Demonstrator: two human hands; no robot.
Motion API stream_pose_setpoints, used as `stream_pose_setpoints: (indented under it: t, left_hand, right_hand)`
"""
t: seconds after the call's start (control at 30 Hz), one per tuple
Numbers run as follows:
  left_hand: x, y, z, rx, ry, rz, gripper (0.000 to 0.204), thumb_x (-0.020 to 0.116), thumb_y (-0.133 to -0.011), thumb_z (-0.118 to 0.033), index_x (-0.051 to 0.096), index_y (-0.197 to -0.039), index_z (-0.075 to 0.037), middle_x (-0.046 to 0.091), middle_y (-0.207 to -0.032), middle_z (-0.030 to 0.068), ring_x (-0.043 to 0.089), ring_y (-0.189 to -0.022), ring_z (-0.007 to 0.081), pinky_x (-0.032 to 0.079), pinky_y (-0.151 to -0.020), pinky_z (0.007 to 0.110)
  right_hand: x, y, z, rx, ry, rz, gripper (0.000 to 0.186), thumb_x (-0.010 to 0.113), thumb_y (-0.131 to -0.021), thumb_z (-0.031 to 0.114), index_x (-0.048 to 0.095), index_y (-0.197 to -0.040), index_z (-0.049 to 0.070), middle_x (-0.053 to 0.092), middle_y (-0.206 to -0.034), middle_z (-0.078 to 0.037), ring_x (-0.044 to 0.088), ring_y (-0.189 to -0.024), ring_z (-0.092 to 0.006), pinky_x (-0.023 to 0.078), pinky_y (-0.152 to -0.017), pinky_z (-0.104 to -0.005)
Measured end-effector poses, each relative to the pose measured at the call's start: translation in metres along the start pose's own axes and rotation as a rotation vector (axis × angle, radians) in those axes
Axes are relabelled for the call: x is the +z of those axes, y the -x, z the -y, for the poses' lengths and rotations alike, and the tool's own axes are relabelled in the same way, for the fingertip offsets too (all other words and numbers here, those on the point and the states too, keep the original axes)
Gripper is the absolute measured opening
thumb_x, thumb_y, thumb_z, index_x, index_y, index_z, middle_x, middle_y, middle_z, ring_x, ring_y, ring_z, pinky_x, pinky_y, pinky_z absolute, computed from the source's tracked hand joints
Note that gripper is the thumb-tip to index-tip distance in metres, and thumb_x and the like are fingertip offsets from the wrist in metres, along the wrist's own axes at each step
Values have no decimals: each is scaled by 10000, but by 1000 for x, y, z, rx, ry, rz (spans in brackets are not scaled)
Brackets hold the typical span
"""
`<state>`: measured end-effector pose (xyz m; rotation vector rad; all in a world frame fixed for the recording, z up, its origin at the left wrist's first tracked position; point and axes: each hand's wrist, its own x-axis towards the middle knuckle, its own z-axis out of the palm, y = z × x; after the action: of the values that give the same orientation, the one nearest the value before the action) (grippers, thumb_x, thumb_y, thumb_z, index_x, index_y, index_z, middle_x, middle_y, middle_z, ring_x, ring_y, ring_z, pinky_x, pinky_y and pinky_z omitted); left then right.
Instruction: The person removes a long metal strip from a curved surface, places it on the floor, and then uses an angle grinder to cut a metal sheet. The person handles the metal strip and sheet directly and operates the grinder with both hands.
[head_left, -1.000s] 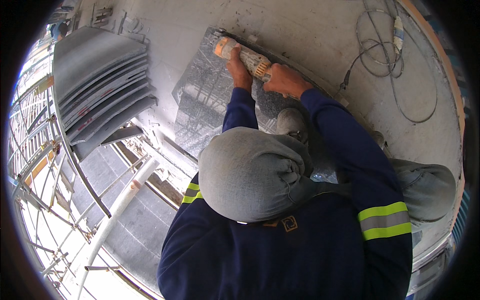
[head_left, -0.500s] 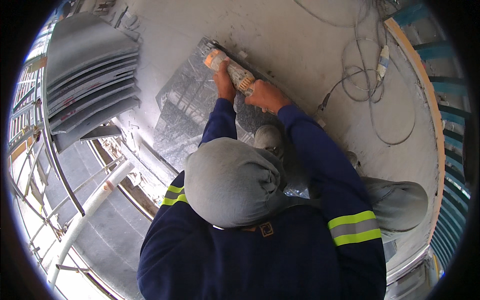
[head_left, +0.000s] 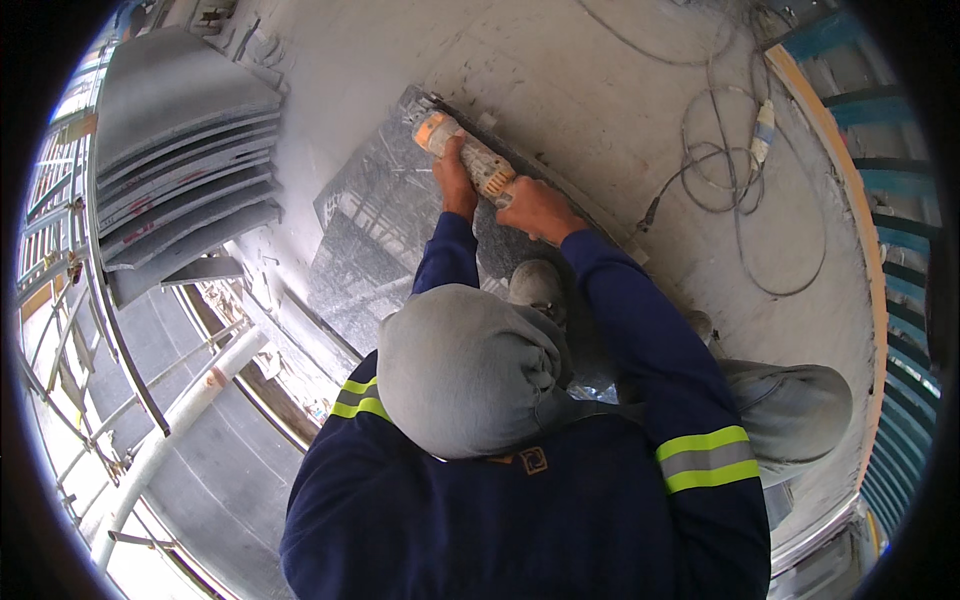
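Note:
My left hand (head_left: 455, 185) is wrapped round the front of an orange, dust-covered power tool (head_left: 470, 155), seemingly an angle grinder. My right hand (head_left: 535, 210) grips its rear end. The tool's head is at the upper edge of a dark, polished, speckled stone slab (head_left: 360, 240) lying on the pale floor; whether it touches the stone cannot be told exactly. My grey boot (head_left: 535, 285) is just below my right hand, and my bent knee in grey trousers (head_left: 460, 370) hides part of the slab.
Several grey slabs (head_left: 180, 100) are stacked at left, beside metal scaffolding and a pale pipe (head_left: 180, 420). A looped cable with a pale connector (head_left: 762, 130) lies at upper right. A curved wooden edge (head_left: 855, 190) borders teal bars (head_left: 895, 230) on the right.
Since a second ago the view has shifted, so the slab and my hands appear lower and further left, with more teal bars showing. Both hands keep their hold on the tool.

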<state>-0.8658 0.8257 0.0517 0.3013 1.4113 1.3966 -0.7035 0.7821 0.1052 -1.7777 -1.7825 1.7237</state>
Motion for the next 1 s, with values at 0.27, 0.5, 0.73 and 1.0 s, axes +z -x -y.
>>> stream_pose_setpoints:
  t: [0.27, 0.5, 0.73, 1.0]
  left_hand:
    - [-2, -9, -2, 7, 0, 25, 401, 734, -862, -264, 611, -1097, 37, 645, -910, 95, 662, -763, 237, 551, -700, 389]
    - [-10, -3, 3, -30, 8, 75, 380, 688, -899, -256, 575, -1160, -5, 631, -916, 87, 674, -807, 246, 568, -729, 395]
    - [-3, 1, -1, -31, 4, 96, 365, 682, -903, -272, 571, -1156, -34, 626, -954, 96, 671, -830, 255, 570, -764, 414]
    - [-9, -15, -17, -221, 108, 218, 406, 648, -915, -263, 524, -1242, -57, 613, -1041, 151, 668, -927, 351, 568, -847, 517]
  right_hand:
    - [4, -11, 0, -44, -19, -22, 471, 755, -730, 252, 671, -1023, -107, 728, -832, -234, 730, -649, -312, 588, -661, -416]
    - [2, 4, 1, -35, 22, -26, 408, 732, -724, 261, 695, -971, -61, 725, -749, -207, 730, -605, -291, 606, -673, -395]
    - [-2, 5, 0, -24, -57, 31, 458, 740, -715, 252, 662, -993, -104, 716, -802, -267, 726, -625, -342, 593, -670, -427]
    - [0, -5, 2, -53, -81, 35, 426, 746, -713, 235, 668, -940, -116, 716, -774, -248, 724, -600, -314, 587, -602, -413]
